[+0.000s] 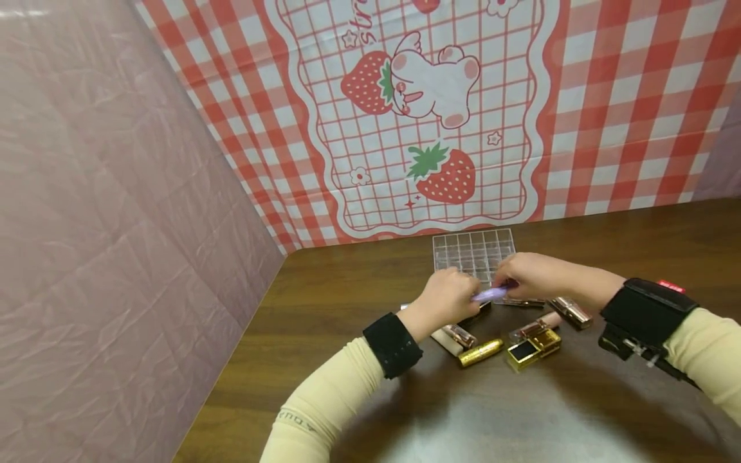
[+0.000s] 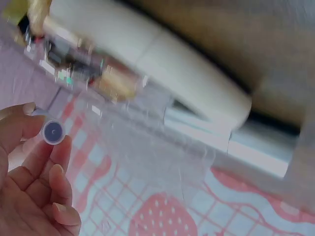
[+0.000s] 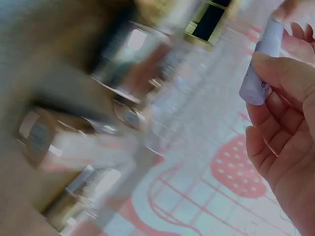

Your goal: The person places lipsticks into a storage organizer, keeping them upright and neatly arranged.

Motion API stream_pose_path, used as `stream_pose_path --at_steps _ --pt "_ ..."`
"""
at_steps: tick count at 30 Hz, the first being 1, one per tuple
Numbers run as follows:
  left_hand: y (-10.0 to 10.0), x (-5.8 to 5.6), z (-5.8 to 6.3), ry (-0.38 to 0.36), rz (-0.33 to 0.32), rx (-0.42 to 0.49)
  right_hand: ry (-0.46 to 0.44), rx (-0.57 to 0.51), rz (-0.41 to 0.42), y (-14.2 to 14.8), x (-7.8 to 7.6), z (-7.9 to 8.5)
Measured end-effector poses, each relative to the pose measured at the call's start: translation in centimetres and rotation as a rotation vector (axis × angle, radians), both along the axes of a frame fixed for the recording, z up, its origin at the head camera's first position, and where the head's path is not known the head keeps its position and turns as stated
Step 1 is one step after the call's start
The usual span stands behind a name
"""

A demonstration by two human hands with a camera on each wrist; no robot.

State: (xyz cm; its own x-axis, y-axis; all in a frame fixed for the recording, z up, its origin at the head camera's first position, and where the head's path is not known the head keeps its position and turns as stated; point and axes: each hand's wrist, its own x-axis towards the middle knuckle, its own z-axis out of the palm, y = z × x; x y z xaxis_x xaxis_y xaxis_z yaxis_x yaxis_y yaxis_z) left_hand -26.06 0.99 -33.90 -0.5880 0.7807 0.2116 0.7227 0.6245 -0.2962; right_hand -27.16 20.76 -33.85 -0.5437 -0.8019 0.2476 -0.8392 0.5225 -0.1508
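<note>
A slim lilac lipstick tube spans the gap between both hands, in front of a clear divided organizer. My left hand pinches one end of it between thumb and fingers. At the other end, my right hand grips it with thumb and fingers. The left wrist view shows the round end of the tube facing the camera. Seen from the right wrist, the lilac tube looks whole, with small dark print near its end.
Several lipsticks lie on the wooden table below the hands. Among them are a gold patterned tube, a gold case with a black panel and a rose-gold tube. A checked strawberry cloth hangs behind the organizer.
</note>
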Motion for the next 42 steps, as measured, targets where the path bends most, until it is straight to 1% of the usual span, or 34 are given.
stream_pose_path --at_steps 5,8,12,17,22,24,25,28,31,34,37,39,42 --pt "-0.4 -0.8 1.7 -0.061 0.053 0.075 0.015 -0.021 -0.042 -0.2 -0.4 2.1" --pt "-0.9 -1.4 2.7 -0.134 0.08 0.146 -0.005 -0.043 -0.069 -0.4 -0.6 3.2" --pt "-1.8 -2.6 3.7 -0.273 0.108 0.281 -0.037 -0.077 -0.104 -1.0 -1.0 4.4" --pt "-3.1 -4.4 4.6 -0.464 0.144 0.469 -0.028 -0.116 -0.134 -1.9 -1.8 5.4" --pt "-4.2 -6.4 4.9 -0.652 0.167 0.689 -0.027 -0.163 -0.201 -2.8 -2.8 5.6" --pt "-4.3 -7.2 5.1 -0.712 0.179 0.767 -0.018 -0.176 -0.228 -3.2 -3.3 5.6" --pt "-4.4 -7.5 5.4 -0.727 0.185 0.794 -0.018 -0.178 -0.248 -3.4 -3.6 5.6" --pt "-4.3 -8.3 6.1 -0.742 0.195 0.86 -0.026 -0.187 -0.306 -4.0 -4.3 5.7" --pt "-4.2 -8.7 6.9 -0.701 0.211 0.878 -0.063 -0.221 -0.362 -4.7 -5.2 5.7" --pt "-3.9 -9.0 7.7 -0.635 0.231 0.872 -0.092 -0.269 -0.401 -5.4 -6.2 5.7" --pt "-3.5 -9.2 8.3 -0.59 0.252 0.866 -0.099 -0.314 -0.428 -6.0 -7.1 5.5" --pt "-3.2 -9.4 8.4 -0.569 0.263 0.862 -0.101 -0.346 -0.447 -6.3 -7.6 5.2" --pt "-2.7 -9.7 8.4 -0.511 0.29 0.808 -0.124 -0.4 -0.48 -6.7 -8.1 4.6"
